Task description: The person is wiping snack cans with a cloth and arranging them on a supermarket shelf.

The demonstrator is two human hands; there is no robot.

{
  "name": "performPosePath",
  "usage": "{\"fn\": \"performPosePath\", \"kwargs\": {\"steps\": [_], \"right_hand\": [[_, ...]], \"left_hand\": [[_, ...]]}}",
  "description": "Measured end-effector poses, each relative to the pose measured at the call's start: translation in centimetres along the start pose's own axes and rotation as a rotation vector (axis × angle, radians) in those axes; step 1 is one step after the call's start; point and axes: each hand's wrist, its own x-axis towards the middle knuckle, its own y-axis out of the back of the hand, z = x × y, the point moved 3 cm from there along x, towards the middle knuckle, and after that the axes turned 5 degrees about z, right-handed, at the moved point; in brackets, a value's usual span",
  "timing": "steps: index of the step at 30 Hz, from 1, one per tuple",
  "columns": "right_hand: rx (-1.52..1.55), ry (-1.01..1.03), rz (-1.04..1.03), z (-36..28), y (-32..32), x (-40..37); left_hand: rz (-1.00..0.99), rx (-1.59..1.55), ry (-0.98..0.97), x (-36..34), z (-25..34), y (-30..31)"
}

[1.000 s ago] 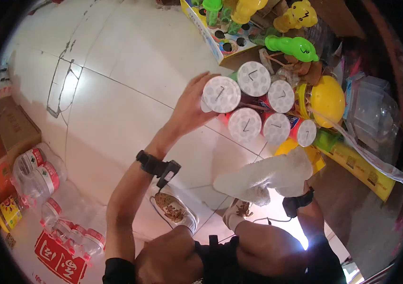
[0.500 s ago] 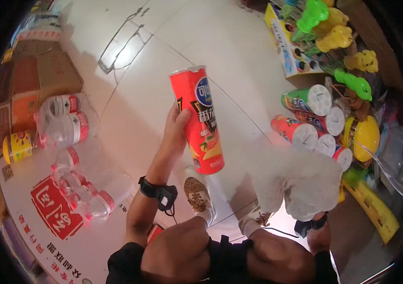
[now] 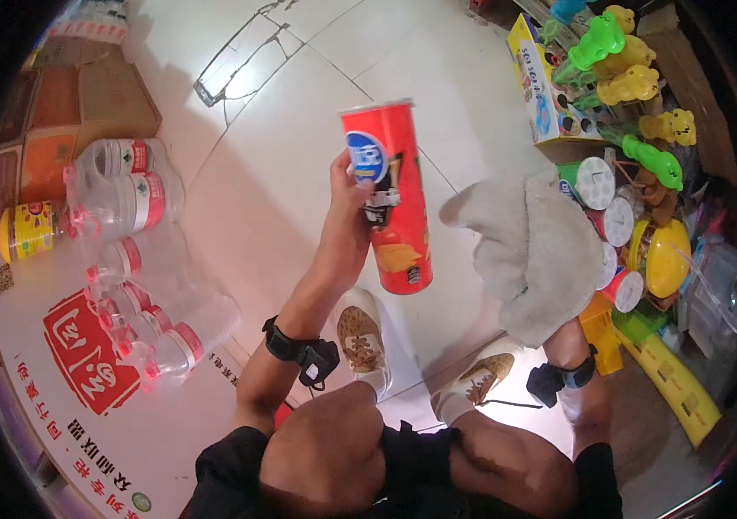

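A red potato chip canister (image 3: 403, 221) stands nearly upright in front of me, its blue oval logo turned to the left. My left hand (image 3: 349, 195) is closed around its left side, the thumb over the label. Over my right hand (image 3: 566, 344) hangs a grey cloth (image 3: 541, 251), which moves along with it; the fingers are hidden inside the cloth. One corner of the cloth points at the canister, with a gap between them. More chip canisters (image 3: 594, 183) lie on their sides just beyond the cloth, white ends toward me.
At right are green and yellow animal-topped toys (image 3: 628, 85), a yellow-lidded jar (image 3: 668, 258) and a long yellow packet (image 3: 671, 381). Left are clear bottles (image 3: 161, 342), cardboard boxes (image 3: 113, 99) and a yellow jar (image 3: 29, 232). Cracked tiles (image 3: 247, 65) show ahead.
The canister has moved right and slightly up in my left hand and turned, its logo now facing left. My right hand has brought the cloth up and left, nearer the canister.
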Motion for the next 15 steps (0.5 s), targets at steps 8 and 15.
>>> {"fn": "performPosePath", "kwargs": {"steps": [8, 15], "right_hand": [[0.715, -0.135, 0.212, 4.1, -1.9, 3.1], [-0.16, 0.563, 0.175, -5.7, -12.2, 9.9]], "left_hand": [[-0.1, 0.3, 0.031, 0.0, -0.3, -0.3], [-0.095, 0.516, -0.174, -1.5, -2.5, -2.1]]}}
